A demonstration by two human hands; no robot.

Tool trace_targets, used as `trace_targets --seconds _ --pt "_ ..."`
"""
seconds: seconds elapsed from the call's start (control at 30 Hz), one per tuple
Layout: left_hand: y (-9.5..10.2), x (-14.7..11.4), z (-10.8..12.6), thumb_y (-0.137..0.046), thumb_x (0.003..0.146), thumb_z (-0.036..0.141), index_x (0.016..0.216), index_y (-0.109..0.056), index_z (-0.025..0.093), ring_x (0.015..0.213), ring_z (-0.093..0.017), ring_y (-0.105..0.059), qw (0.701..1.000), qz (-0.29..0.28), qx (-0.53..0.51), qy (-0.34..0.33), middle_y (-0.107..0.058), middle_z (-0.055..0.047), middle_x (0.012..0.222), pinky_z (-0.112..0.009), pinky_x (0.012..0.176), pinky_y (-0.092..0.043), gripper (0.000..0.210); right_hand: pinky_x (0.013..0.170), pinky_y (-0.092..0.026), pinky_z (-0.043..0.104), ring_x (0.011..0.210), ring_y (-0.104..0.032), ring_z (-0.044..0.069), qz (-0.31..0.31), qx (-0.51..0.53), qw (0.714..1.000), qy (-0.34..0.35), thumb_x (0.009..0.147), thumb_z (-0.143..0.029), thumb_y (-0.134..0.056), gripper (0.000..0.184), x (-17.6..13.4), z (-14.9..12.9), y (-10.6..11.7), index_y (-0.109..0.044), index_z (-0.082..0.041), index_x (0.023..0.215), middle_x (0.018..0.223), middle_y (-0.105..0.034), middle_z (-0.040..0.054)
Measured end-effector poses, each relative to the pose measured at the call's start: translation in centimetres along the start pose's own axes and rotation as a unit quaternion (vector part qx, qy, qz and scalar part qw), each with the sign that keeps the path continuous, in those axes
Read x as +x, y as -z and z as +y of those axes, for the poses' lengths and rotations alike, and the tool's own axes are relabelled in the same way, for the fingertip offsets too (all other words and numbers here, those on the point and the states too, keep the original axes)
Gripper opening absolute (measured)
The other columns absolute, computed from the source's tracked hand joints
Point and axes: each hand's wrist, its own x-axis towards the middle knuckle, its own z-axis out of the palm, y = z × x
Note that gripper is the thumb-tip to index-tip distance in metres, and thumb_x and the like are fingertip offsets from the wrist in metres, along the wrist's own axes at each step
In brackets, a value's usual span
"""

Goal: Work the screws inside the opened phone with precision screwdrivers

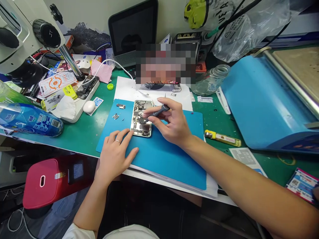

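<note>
An opened smartphone [142,129] lies on the blue mat [169,159], its circuit board and metal inner parts showing. My right hand [173,122] is over the phone's right side, fingers closed round a dark-handled screwdriver [160,110] slanting down toward the board; its tip is hard to make out. My left hand [116,152], wearing a ring, rests on the mat's left side with fingers apart, the fingertips at the phone's lower left edge. Left of the phone lie a small metal part [121,106] and another loose component [115,116].
A yellow utility knife [222,138] lies right of the mat, before a large blue machine [259,103]. A glass jar [211,79] lies behind. On the left are a microscope [47,33], a blue packet [30,119] and a white rounded object [89,106]. One area behind the phone is blurred.
</note>
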Motion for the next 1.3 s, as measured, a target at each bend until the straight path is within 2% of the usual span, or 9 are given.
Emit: trace_targets --seconds 0.23,0.33,0.43,0.53,0.63,0.67,0.83,1.03,1.3 --pt "0.0 0.0 0.0 -0.047 0.108 0.048 0.152 -0.055 0.023 0.130 -0.033 -0.052 1.000 -0.003 0.007 0.003 -0.060 -0.010 0.152 -0.046 0.099 -0.045 0.051 0.080 -0.071 0.033 0.103 -0.080 0.018 -0.008 -0.036 0.998 0.041 0.106 -0.027 -0.058 0.047 0.0 0.2 0.4 -0.036 -0.033 0.146 0.115 -0.075 0.0040" --pt "0.0 -0.1 -0.2 -0.049 0.108 0.046 0.152 -0.055 0.023 0.130 -0.033 -0.053 1.000 0.002 0.008 0.002 -0.060 -0.010 0.151 -0.047 0.099 -0.046 0.050 0.080 -0.071 0.031 0.102 -0.080 0.018 -0.011 -0.037 0.998 0.048 0.105 -0.024 -0.058 0.047 0.5 -1.1 0.3 -0.037 -0.033 0.147 0.116 -0.075 0.0044" --pt "-0.1 -0.2 -0.3 -0.051 0.107 0.044 0.151 -0.056 0.022 0.130 -0.033 -0.052 1.000 0.006 0.010 -0.003 -0.060 -0.009 0.152 -0.047 0.100 -0.046 0.049 0.083 -0.071 0.031 0.102 -0.080 0.017 -0.038 -0.043 0.998 0.037 0.106 -0.023 -0.056 0.046 1.3 -3.2 -0.5 -0.041 -0.032 0.147 0.118 -0.075 0.0054" --pt "0.0 -0.3 -0.3 -0.053 0.107 0.044 0.151 -0.056 0.022 0.130 -0.033 -0.053 1.000 0.008 0.011 -0.006 -0.060 -0.009 0.152 -0.047 0.101 -0.047 0.049 0.086 -0.071 0.033 0.103 -0.080 0.018 -0.063 -0.079 0.992 0.077 0.105 -0.019 -0.056 0.049 1.5 -4.1 -1.6 -0.044 -0.033 0.150 0.119 -0.077 0.0060" --pt "0.1 -0.3 -0.3 -0.053 0.107 0.044 0.152 -0.054 0.022 0.129 -0.032 -0.053 1.000 0.007 0.011 -0.005 -0.060 -0.009 0.152 -0.046 0.100 -0.047 0.050 0.083 -0.071 0.033 0.101 -0.080 0.018 -0.025 -0.097 0.983 0.156 0.104 -0.016 -0.058 0.060 1.1 -2.9 -2.2 -0.036 -0.034 0.157 0.115 -0.078 0.0067" --pt "0.1 -0.3 -0.3 -0.053 0.107 0.044 0.152 -0.055 0.023 0.129 -0.032 -0.053 1.000 0.006 0.012 -0.005 -0.060 -0.009 0.152 -0.046 0.100 -0.047 0.050 0.082 -0.071 0.034 0.099 -0.080 0.019 -0.012 -0.097 0.982 0.163 0.103 -0.017 -0.059 0.063 0.9 -2.3 -2.2 -0.034 -0.034 0.158 0.115 -0.078 0.0069" --pt "0.3 -0.1 -0.3 -0.052 0.108 0.044 0.151 -0.056 0.025 0.130 -0.033 -0.053 1.000 0.002 0.012 -0.012 -0.059 -0.009 0.153 -0.047 0.100 -0.047 0.048 0.082 -0.071 0.034 0.105 -0.079 0.019 0.003 -0.072 0.985 0.154 0.101 -0.014 -0.062 0.061 0.1 -0.5 -2.0 -0.037 -0.034 0.152 0.118 -0.077 0.0076" --pt "0.2 -0.1 -0.5 -0.053 0.107 0.043 0.150 -0.058 0.024 0.130 -0.033 -0.053 1.000 0.012 0.009 -0.013 -0.060 -0.009 0.151 -0.046 0.100 -0.047 0.047 0.081 -0.071 0.032 0.102 -0.079 0.018 0.039 -0.047 0.979 0.196 0.098 -0.009 -0.064 0.061 0.1 -0.8 -2.5 -0.040 -0.029 0.151 0.115 -0.078 0.0084" --pt "0.0 -0.2 -0.6 -0.052 0.107 0.044 0.152 -0.056 0.024 0.130 -0.033 -0.051 1.000 0.013 0.012 -0.019 -0.060 -0.008 0.152 -0.047 0.101 -0.046 0.049 0.078 -0.071 0.029 0.100 -0.079 0.017 0.038 -0.044 0.982 0.180 0.097 -0.006 -0.064 0.064 0.0 -0.6 -2.4 -0.040 -0.027 0.152 0.110 -0.078 0.0078"
